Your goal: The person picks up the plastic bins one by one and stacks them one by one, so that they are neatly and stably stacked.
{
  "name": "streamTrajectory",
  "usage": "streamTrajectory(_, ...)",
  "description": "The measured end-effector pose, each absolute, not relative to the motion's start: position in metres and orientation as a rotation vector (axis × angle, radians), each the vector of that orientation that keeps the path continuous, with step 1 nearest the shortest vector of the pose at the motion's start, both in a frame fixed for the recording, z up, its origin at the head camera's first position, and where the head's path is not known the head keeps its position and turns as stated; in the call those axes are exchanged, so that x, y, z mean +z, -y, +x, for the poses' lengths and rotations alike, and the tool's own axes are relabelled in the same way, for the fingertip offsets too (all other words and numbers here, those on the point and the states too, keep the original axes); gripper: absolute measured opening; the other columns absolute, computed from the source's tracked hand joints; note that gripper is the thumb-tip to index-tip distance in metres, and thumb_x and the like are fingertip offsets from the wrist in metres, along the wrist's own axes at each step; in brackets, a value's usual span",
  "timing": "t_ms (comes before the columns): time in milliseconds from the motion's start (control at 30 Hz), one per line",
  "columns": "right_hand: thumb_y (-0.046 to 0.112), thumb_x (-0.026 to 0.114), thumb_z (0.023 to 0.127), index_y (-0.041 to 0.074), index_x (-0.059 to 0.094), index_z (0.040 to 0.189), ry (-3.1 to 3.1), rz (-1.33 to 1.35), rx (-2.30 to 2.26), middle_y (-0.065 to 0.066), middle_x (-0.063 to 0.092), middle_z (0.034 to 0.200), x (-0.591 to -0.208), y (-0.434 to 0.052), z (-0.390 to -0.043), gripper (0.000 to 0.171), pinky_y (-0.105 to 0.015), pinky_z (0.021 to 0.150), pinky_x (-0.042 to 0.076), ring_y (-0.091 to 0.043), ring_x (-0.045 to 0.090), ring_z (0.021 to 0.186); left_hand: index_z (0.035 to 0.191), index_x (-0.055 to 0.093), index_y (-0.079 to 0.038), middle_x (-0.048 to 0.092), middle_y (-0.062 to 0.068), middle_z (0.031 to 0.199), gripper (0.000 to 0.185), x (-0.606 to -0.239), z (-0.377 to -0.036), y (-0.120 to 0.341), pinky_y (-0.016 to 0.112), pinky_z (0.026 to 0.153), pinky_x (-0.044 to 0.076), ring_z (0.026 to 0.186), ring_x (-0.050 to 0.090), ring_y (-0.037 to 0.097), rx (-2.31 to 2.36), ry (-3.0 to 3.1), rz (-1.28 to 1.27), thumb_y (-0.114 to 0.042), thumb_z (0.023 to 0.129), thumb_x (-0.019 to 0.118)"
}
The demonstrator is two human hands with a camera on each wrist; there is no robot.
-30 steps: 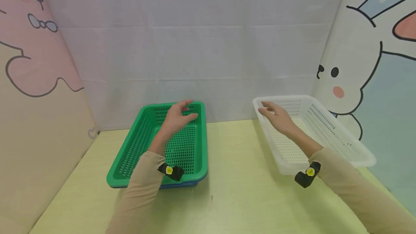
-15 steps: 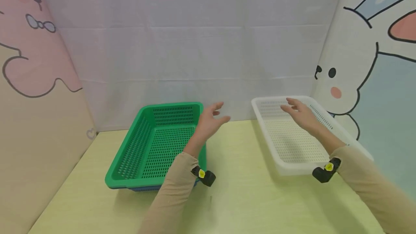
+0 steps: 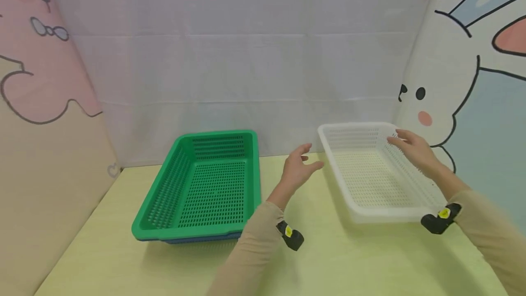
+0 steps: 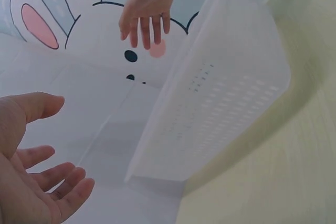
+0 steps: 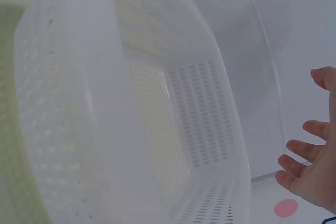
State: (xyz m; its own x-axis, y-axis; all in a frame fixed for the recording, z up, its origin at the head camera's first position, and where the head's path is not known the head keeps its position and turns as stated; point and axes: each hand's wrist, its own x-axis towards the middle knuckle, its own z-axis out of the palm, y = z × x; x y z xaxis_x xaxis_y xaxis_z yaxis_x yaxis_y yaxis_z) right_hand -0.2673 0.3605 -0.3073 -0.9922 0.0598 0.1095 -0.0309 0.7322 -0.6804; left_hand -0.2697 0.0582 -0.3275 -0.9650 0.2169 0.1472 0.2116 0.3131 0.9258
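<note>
A white perforated basket (image 3: 349, 198) stands on the yellow-green table at the right. My left hand (image 3: 299, 169) hovers just left of the basket's left wall (image 4: 220, 103), fingers loosely spread, holding nothing. My right hand (image 3: 412, 147) hangs over the basket's right rim, fingers relaxed and empty; the left wrist view shows my right hand (image 4: 148, 6) beyond the basket. In the right wrist view the basket's inside (image 5: 157, 114) is bare and my right fingers (image 5: 310, 169) sit beside its far corner.
A green perforated basket (image 3: 164, 227) lies at the left, stacked on a blue one whose edge (image 3: 197, 240) shows beneath it. Cartoon panels wall in the left, back and right sides. A strip of bare table (image 3: 287, 264) lies between the baskets.
My left hand has left the green basket and swung right to the white basket's left side. My right hand has moved from the white basket's left rim across to its right rim.
</note>
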Motion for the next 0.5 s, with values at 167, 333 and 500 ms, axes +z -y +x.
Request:
streamTrajectory(167,0.045,0.033,0.095,-0.009,0.008,0.141,2.833,-0.062,1.09,-0.039,0.017,0.138,-0.314,-0.381,-0.26,0.075,-0.068,0.09,0.024,-0.057,0.024,0.119,0.133,0.047,-0.016,0.049,0.001,0.132,0.063,-0.338,-0.263,-0.076,0.034,0.083,0.046,0.113,0.049,0.019,1.803,-2.522,0.381,-0.028,0.076,0.072)
streamTrajectory(333,0.045,0.036,0.094,-0.011,0.006,0.14,2.848,-0.097,1.064,-0.041,0.016,0.136,-0.32,-0.398,-0.253,0.078,-0.068,0.09,0.024,-0.058,0.023,0.118,0.134,0.046,-0.019,0.047,-0.004,0.133,0.068,-0.352,-0.26,-0.089,0.033,0.084,0.045,0.115,0.046,0.016,1.82,-2.478,0.325,-0.034,0.073,0.074)
streamTrajectory(500,0.044,0.038,0.093,-0.012,0.006,0.139,2.856,-0.152,1.054,-0.043,0.016,0.134,-0.328,-0.414,-0.246,0.079,-0.062,0.085,0.033,-0.057,0.026,0.115,0.135,0.044,-0.02,0.045,-0.004,0.134,0.073,-0.366,-0.258,-0.097,0.035,0.086,0.045,0.116,0.047,0.018,1.843,-2.422,0.281,-0.034,0.071,0.076)
